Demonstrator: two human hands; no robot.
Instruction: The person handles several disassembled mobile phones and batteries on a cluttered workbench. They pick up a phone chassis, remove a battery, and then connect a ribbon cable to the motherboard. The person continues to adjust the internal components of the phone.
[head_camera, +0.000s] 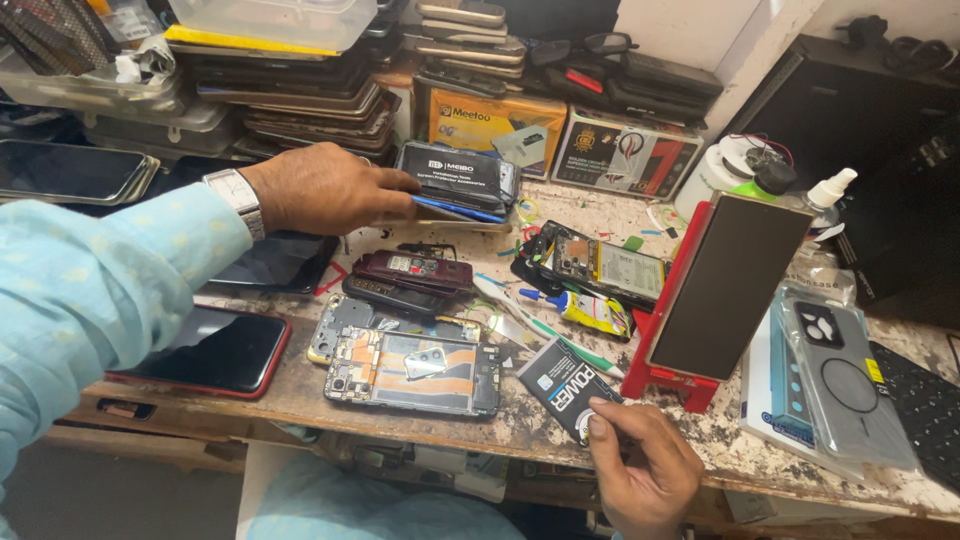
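Observation:
My right hand is at the bench's front edge and pinches the corner of a small black phone battery with white print. My left hand, with a metal wristwatch, reaches across to the back of the bench. Its fingers close on a thin blue tool lying under a black packet. Between my hands lies an opened phone, back cover off, with orange flex cables and camera showing.
A red stand holds a large dark phone upright at the right. Dark red keypad phones, another opened phone, a glue tube, a red-edged phone and a clear case crowd the bench. Stacked phones line the back.

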